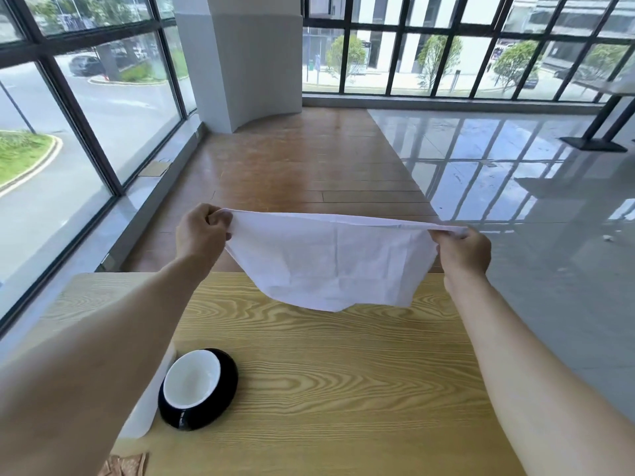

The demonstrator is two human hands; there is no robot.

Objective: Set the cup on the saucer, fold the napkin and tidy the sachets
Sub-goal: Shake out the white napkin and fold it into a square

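I hold a white cloth napkin (330, 262) stretched in the air above the far edge of the wooden table (343, 372). My left hand (201, 235) pinches its upper left corner and my right hand (464, 250) pinches its upper right corner. The cloth hangs down between them, its lower edge just over the tabletop. A black cup with a white inside (197, 388) stands near the table's left side, partly on a white sheet (144, 420). No saucer shows under it. Brown sachets (125, 465) peek out at the bottom left, mostly hidden by my left forearm.
The table's far edge lies just below the napkin, with wooden and glossy tiled floor beyond. Tall windows run along the left and back, around a white pillar (254, 63). Another table's black base (594, 144) stands at the far right.
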